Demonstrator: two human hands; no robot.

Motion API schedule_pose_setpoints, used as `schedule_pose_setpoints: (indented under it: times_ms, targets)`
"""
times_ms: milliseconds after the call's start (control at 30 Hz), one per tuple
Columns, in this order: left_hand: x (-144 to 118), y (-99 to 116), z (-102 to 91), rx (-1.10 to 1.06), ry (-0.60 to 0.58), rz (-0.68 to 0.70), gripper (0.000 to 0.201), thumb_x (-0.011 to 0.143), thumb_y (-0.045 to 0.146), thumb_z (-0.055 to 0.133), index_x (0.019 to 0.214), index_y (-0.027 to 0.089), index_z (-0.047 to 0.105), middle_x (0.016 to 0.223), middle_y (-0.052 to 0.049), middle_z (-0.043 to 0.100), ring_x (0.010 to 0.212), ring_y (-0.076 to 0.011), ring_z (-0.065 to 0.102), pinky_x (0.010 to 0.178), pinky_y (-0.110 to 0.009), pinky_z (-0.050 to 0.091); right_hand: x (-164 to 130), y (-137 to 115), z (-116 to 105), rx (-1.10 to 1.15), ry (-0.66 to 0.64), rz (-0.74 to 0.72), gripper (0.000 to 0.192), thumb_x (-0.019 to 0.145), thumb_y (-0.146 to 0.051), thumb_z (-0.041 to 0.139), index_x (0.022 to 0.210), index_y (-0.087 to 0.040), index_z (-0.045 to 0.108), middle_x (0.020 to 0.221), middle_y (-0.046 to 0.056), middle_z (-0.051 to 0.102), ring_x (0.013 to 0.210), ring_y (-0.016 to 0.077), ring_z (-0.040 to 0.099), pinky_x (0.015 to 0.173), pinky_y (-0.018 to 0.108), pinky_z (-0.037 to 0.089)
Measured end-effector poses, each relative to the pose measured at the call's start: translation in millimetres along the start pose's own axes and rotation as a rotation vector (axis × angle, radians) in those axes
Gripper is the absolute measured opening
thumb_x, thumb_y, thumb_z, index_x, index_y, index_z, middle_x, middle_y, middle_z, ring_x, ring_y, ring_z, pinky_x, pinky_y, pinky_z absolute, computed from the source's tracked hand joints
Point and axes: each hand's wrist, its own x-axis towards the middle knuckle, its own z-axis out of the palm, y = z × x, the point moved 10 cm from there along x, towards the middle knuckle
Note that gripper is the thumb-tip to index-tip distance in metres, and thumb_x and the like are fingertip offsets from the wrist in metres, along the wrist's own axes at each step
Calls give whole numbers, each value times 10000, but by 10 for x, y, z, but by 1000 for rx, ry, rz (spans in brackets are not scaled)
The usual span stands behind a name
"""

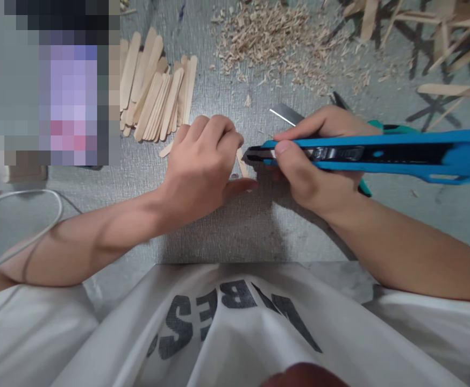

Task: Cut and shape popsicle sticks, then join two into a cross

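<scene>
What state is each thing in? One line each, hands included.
Left hand: fingers curled, thumb extended, by a short visible bit of wood.
Right hand: closed around the cutter.
Cutter: held, nose toward left hand; blade extension unclear.
Wood bit: partly hidden by left hand.
Stick pile: loosely heaped.
Shavings: scattered, densest at top.
Metal strip: partly hidden by right hand.
Cable: looped.

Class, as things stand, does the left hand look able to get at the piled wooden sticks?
Probably yes: the piled wooden sticks lie just beyond the left hand, nothing visible blocks the way, and the right hand holds the blue cutter well aside.
</scene>
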Motion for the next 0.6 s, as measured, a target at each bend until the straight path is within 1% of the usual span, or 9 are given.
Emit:
schedule_pose_setpoints:
  times_ms: [67,200,300,367,467,533,600]
  targets:
    - [-4,-7,2,-13,2,3,623,1112,826,674,1247,218,690,1272,-132,793,1116,-329,753,911,-475,550,-4,18,-2,12,7,25,204,1049,-478,828,901,-342,792,796,-21,803,700,236,775,682,415,600]
    - [6,13,-22,3,-16,8,652,1108,837,678,1257,202,701,1273,-148,802,1108,-345,759,902,-494,558,-9,-21,-1,36,-4,3,220,1049,-463,824,874,-341,770,804,-20,811,700,249,789,672,428,623]
    - [21,10,-8,-9,-75,-28,615,1099,797,727,1280,209,720,1313,-162,804,1166,-363,764,954,-515,573,-15,-34,9,-16,-34,2,225,1080,-486,772,898,-354,779,837,-20,838,715,258,802,713,460,677]
    - [29,17,9,-3,-110,-42,648,1075,796,766,1298,188,735,1323,-183,800,1189,-383,765,971,-530,577,-15,-51,-1,-62,-39,-17,263,1091,-530,740,902,-351,781,853,-7,856,708,269,800,701,476,692]
    - [43,39,-2,15,-104,-35,694,1059,813,778,1289,159,743,1301,-196,800,1167,-396,769,957,-538,584,-22,-89,-20,-108,-46,-63,312,1105,-581,710,929,-337,791,848,16,853,709,278,796,670,475,680]
    - [49,45,-11,19,-91,-32,654,1080,789,766,1280,167,735,1298,-186,807,1166,-392,775,951,-532,595,-50,-96,22,-115,-112,-76,271,1101,-567,729,991,-334,812,851,8,843,716,260,788,693,457,668]
    - [52,49,-23,30,-77,-28,598,1100,754,762,1262,179,728,1297,-175,817,1160,-381,783,944,-520,601,-103,-43,73,-74,-192,-23,236,1076,-563,778,1016,-340,820,841,-7,823,716,242,766,725,446,650]
